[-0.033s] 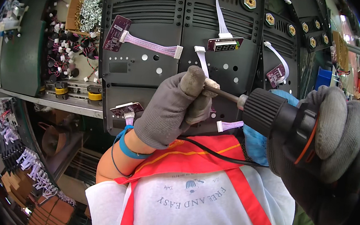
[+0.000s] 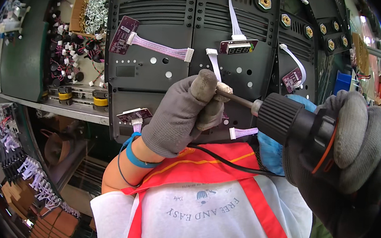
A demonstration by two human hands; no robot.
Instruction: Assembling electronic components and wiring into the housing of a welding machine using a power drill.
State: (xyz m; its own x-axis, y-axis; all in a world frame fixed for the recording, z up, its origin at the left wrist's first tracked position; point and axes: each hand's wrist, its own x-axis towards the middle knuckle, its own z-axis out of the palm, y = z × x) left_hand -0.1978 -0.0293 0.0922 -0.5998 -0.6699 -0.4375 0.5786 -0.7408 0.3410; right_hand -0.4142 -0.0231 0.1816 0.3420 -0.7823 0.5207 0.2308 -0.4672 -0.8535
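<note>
"What can you see?"
"I see the right hand wrapped round a black driver. The left hand pinches its tip, I think, above the dark panel."

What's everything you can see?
Panels: several, black, middle and upper right.
Boards: at least four, purple, on panels.
Cables: several, white and purplish, over panels.
Fittings: about ten, gold, on panels.
Box: one, brown, upper left.
Rings: many, silver, in box.
Wired parts: many, black and white, left.
Rail pieces: two, yellow, below wired parts.
Bin: one, blue, right.
Edge clutter: unclear count, mixed colours, both sides.
Driver: one, black, right of centre.
Crinkly material: two patches, blue, beside driver.
Apron: one, red, lower middle.
Cord: one, black, crossing apron.
Shirt: one, white, under apron.
Wristband: one, blue, left wrist.
Right hand: one, grey-gloved, holding driver.
Left hand: one, grey-gloved, by driver's tip.
</note>
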